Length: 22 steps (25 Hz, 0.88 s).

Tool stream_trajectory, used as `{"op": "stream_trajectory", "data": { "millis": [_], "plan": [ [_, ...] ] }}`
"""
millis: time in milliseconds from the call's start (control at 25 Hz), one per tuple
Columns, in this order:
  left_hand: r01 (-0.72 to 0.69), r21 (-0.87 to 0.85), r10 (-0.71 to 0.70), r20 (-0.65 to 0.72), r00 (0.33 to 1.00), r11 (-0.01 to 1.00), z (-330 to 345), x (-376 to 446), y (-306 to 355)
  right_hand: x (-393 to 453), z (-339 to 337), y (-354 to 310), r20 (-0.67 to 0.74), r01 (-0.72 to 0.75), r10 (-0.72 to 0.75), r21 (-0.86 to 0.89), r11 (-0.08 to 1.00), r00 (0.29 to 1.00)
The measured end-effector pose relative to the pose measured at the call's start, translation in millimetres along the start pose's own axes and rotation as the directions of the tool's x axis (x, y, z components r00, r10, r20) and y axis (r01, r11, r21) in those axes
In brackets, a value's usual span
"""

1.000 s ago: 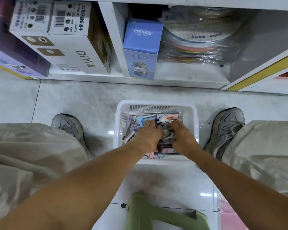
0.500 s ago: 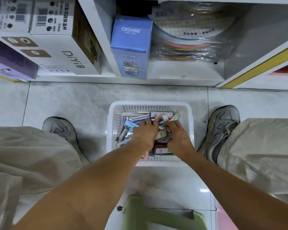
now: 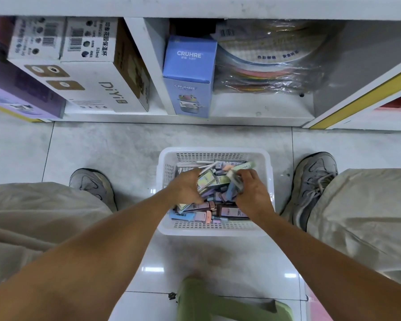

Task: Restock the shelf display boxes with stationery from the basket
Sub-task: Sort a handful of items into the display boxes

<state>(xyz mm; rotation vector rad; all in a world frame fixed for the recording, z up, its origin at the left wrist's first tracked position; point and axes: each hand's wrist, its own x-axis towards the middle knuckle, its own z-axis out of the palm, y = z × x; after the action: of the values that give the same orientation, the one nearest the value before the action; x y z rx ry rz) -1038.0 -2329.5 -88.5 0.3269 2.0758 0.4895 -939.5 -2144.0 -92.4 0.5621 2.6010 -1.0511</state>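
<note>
- far left, shelf (image 3: 107, 117) bottom bay: purple box (image 3: 21, 93) and white diyi cartons (image 3: 97, 89), all closed stock, no open display box in view there
- middle bay: blue cruhre box (image 3: 188, 75) upright just right of the divider, wrapped coloured plates (image 3: 269, 66) beside it; again nothing that looks like a display box to fill
- left hand (image 3: 185, 188) down in the basket (image 3: 166, 181), fingers curled round a shiny flat pack (image 3: 206, 181), seems to be holding it, grip partly hidden
- basket sits on the floor (image 3: 102, 144) between the two shoes, near the shelf front, not touching it
- stationery (image 3: 218, 209) fills the basket: pastel and dark packs piled loose, well stocked
- right hand (image 3: 250, 193) also in the basket, fingers pinching a pale green pack (image 3: 243, 166) at the far side; possibly more under the palm, cannot tell
- green stool (image 3: 218, 304) at bottom edge, behind the basket
- progress, my read: early or mid pick step, items being gathered, none seen going into a display box
- left to do: lift the picked packs, find the display boxes (out of frame, likely higher up), place them, repeat till the basket is down
</note>
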Motion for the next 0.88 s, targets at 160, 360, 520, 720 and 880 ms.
{"op": "stream_trajectory", "data": {
  "millis": [160,360,520,720,880],
  "plan": [
    [0.039,-0.17,-0.02,0.113,0.993,0.985,-8.4,-7.3,-9.1,3.9,5.7,-6.5,0.113,-0.116,0.119,-0.035,0.993,0.986],
    [0.049,-0.293,-0.03,0.068,0.997,0.955,1.5,-7.4,-2.2,7.0,7.2,-14.6,0.205,-0.095,0.117,-0.115,0.989,0.972],
    [-0.005,-0.337,0.025,0.055,0.998,0.941,8.1,-6.8,-3.8,14.2,1.1,-14.8,0.172,-0.083,0.114,-0.177,0.981,0.978],
    [-0.022,-0.38,0.056,0.077,0.995,0.925,11.5,-9.4,-6.6,30.6,-5.5,-22.4,0.1,-0.282,0.279,0.588,0.758,0.955],
    [-0.009,-0.413,0.066,0.124,0.99,0.91,10.9,-8.7,-2.4,31.8,-3.5,-25.2,0.062,-0.29,0.323,0.621,0.728,0.944]
  ]
}}
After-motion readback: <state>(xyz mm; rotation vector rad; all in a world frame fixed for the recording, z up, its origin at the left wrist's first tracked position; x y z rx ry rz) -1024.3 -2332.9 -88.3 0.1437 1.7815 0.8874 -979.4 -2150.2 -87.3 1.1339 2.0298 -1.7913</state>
